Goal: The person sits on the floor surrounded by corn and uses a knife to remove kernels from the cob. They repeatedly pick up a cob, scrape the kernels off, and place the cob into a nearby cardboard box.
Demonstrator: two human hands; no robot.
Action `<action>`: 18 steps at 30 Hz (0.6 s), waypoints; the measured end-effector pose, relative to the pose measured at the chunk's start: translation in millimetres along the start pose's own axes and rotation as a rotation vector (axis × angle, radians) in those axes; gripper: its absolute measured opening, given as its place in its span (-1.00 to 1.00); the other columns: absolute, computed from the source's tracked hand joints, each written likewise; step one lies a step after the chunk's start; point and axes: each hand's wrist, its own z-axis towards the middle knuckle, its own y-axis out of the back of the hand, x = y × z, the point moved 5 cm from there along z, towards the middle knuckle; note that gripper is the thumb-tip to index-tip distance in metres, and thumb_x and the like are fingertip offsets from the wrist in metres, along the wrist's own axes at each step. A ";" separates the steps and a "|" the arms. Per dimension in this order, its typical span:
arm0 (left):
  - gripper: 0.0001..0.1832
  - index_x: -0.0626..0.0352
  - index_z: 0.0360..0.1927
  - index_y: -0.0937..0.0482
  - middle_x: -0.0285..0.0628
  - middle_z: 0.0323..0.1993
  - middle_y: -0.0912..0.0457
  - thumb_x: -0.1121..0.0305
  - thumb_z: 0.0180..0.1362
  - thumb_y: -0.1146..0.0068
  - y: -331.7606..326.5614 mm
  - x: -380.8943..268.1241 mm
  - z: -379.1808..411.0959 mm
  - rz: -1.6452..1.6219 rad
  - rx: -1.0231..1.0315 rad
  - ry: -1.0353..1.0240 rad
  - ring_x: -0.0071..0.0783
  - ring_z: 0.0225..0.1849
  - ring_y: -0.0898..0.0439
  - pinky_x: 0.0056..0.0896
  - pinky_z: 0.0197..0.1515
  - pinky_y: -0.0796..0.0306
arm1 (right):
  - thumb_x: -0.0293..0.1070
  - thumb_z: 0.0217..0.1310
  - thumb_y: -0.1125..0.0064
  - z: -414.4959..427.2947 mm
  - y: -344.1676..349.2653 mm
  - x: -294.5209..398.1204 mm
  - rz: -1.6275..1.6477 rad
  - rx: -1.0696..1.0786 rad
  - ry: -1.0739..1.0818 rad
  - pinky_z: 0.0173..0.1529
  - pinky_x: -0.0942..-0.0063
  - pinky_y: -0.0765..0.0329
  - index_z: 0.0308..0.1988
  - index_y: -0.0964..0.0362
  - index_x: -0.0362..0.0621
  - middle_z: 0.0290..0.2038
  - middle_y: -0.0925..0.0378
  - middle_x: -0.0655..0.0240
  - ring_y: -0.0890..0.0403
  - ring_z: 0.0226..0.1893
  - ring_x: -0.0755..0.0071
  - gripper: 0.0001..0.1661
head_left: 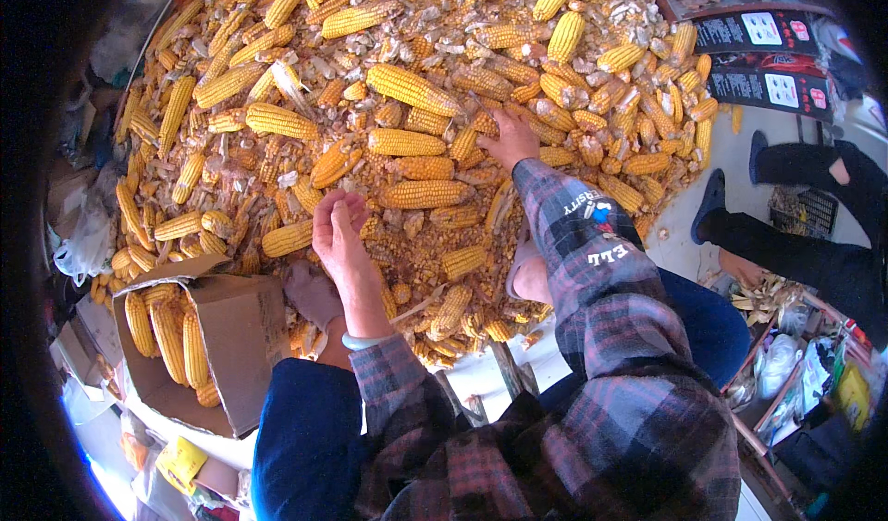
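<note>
A wide heap of corn ears, kernels and broken cobs lies before me, with one yellow ear of corn (pixel 411 90) near its middle. My right hand (pixel 510 136) reaches onto the heap, fingers spread over small cobs below that ear's right end; whether it grips one is hidden. Raised above the near left part of the heap, my left hand (pixel 340 226) has its thumb and fingers bent towards each other, and nothing shows in it. Another ear of corn (pixel 288 238) lies just left of this hand. Several ears fill part of a cardboard box (pixel 239 341) to the left.
My feet rest at the heap's near edge. At the right, another person's dark-trousered legs (pixel 784 240) stretch beside a black plastic basket (pixel 805 212). Corn husks (pixel 756 302) and a rack with plastic bags (pixel 780 365) are at the lower right. Printed black cartons (pixel 770 91) stand upper right.
</note>
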 end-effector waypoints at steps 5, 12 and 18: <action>-0.82 0.19 -0.11 -0.52 -0.26 -0.24 -0.60 0.37 0.31 0.05 -5.3 6.7 0.3 0.049 -0.039 0.035 -0.53 -0.21 -0.57 -0.49 -0.13 -0.47 | -0.10 -0.09 -0.37 14.3 -0.8 -9.2 0.023 0.036 -0.024 0.05 0.07 -0.47 0.01 -0.43 -0.11 0.00 -0.46 0.09 -0.45 0.02 -0.06 -0.36; -0.76 0.23 -0.06 -0.50 -0.20 -0.22 -0.60 0.33 0.29 0.00 -20.7 4.1 -4.2 0.043 0.030 0.033 -0.44 -0.17 -0.59 -0.42 -0.12 -0.47 | -0.27 0.04 -0.33 -4.3 -8.3 -25.2 0.791 0.224 -0.159 -0.21 0.36 -0.53 -0.05 -0.42 -0.21 -0.27 -0.60 0.24 -0.61 -0.32 0.29 -0.53; -0.76 0.20 -0.04 -0.51 -0.28 -0.19 -0.61 0.31 0.30 0.01 -38.9 -3.6 -14.8 -0.005 0.167 0.021 -0.53 -0.12 -0.57 -0.48 -0.10 -0.45 | -0.28 0.15 -0.28 -58.1 68.1 69.2 1.392 0.425 -0.143 -0.60 0.68 -0.35 0.02 -0.31 -0.20 -0.33 -0.58 0.32 -0.54 -0.51 0.61 -0.51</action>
